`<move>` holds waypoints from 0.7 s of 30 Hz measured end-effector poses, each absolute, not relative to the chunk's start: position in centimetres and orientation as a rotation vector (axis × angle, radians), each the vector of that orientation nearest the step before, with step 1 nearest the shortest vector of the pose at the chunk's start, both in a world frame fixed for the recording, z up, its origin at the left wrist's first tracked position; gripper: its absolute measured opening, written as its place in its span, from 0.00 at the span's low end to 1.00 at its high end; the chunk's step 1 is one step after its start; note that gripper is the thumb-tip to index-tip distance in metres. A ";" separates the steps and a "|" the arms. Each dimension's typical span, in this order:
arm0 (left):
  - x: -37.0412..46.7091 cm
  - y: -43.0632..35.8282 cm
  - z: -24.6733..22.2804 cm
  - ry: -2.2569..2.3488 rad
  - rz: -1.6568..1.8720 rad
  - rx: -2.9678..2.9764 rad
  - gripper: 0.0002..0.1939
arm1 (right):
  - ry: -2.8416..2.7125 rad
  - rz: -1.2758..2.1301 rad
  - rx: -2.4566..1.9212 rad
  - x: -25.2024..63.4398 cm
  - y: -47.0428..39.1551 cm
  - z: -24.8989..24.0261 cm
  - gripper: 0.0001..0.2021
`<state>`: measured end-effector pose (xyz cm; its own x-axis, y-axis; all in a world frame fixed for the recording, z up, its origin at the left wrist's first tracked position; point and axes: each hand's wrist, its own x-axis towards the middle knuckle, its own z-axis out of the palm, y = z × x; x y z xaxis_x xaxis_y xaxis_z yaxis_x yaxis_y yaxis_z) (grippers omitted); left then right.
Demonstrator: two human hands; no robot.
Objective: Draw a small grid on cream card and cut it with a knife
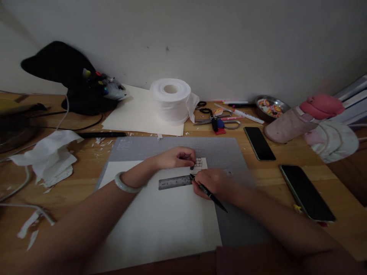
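Note:
A large white sheet [160,217] lies on a grey cutting mat [229,152]. My left hand [177,157], with a pale bangle [126,184] on its wrist, is over the sheet's upper part. Its fingers are pinched on a small dark thing I cannot make out, beside a small drawn grid [198,163]. My right hand [212,183] is closed around a black pen [213,198], its point to the upper left. A metal ruler [174,182] lies flat on the sheet, its right end by the right fingers.
Behind the mat stand a white tissue roll [170,103], scissors [205,121], pens and a metal bowl [271,109]. Two phones [259,143] and a pink bottle [289,122] are at the right. Crumpled tissue [53,154], cables and a black bag [65,76] are at the left.

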<state>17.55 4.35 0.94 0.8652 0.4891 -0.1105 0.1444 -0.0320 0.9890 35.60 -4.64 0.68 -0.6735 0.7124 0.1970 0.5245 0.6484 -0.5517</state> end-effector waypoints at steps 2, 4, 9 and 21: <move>17.6 4.4 0.8 0.499 0.294 1.580 0.07 | -2.428 0.681 -0.987 35.6 -4.6 0.6 0.09; 17.6 4.4 0.8 0.491 0.297 1.573 0.07 | -2.413 0.819 -0.976 35.8 -4.3 0.8 0.10; 17.6 4.4 0.8 0.498 0.297 1.584 0.07 | -2.416 0.979 -1.009 35.9 -3.8 1.0 0.11; 17.7 4.5 0.3 0.469 0.304 1.593 0.07 | -2.555 0.440 -0.917 35.6 -3.7 -0.1 0.07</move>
<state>17.73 4.51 0.30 0.8777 0.4714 -0.0859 0.1137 -0.0307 0.9930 35.64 -3.69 -0.09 -0.7103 0.6572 0.2523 0.5351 0.7369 -0.4131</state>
